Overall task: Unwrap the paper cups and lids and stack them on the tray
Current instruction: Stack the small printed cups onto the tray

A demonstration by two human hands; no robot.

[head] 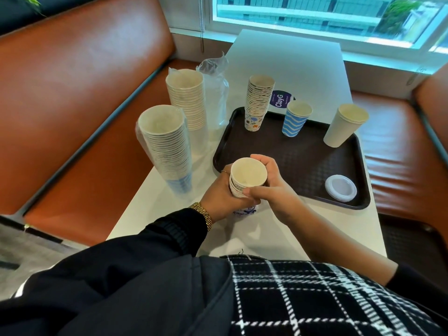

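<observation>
Both my hands hold a short stack of patterned paper cups (pixel 247 177) upright on the white table, just in front of the dark tray (pixel 303 163). My left hand (pixel 224 194) grips its left side; my right hand (pixel 269 183) wraps its right side and rim. On the tray stand a tall stack of patterned cups (pixel 258 101), a blue wavy cup (pixel 297 118), white cups (pixel 345 124) and white lids (pixel 340 188). Left of the tray stand two tall cup stacks in clear plastic: the near stack (pixel 164 146) and the far stack (pixel 188 99).
An empty-looking clear plastic sleeve (pixel 215 90) stands behind the wrapped stacks. A round purple sticker (pixel 281 100) lies on the table behind the tray. Orange bench seats (pixel 80 98) flank the table on both sides, and a window runs along the far end.
</observation>
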